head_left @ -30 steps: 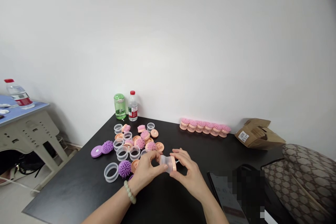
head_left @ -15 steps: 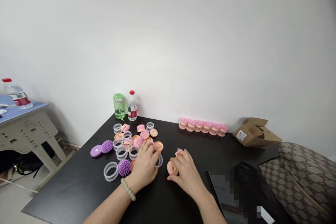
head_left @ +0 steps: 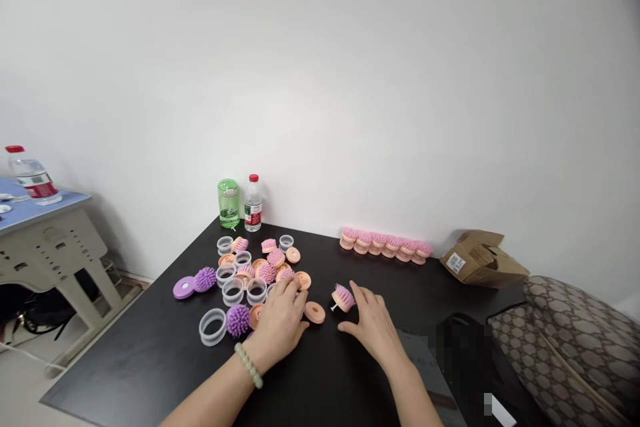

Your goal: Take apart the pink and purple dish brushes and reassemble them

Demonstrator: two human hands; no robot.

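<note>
Now the left hand [head_left: 280, 327] lies flat and loose on the black table [head_left: 150, 353], fingers touching a peach disc [head_left: 315, 312] beside the heap of clear rings [head_left: 233, 291]. Just right, the right hand [head_left: 373, 327] is open, grasping nothing, fingertips touching a pink bristle head [head_left: 343, 297].

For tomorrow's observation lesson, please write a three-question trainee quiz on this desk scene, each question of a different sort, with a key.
1. True or false: the right hand grips the pink brush head firmly in a closed fist.
2. Which thing lies between the two hands? A) a clear ring B) an orange disc C) a green bottle
3. Fill in: the left hand wears a bead ____ at the wrist.

Key: 1. False; its fingers are spread, fingertips beside the brush head. 2. B. 3. bracelet.
</note>
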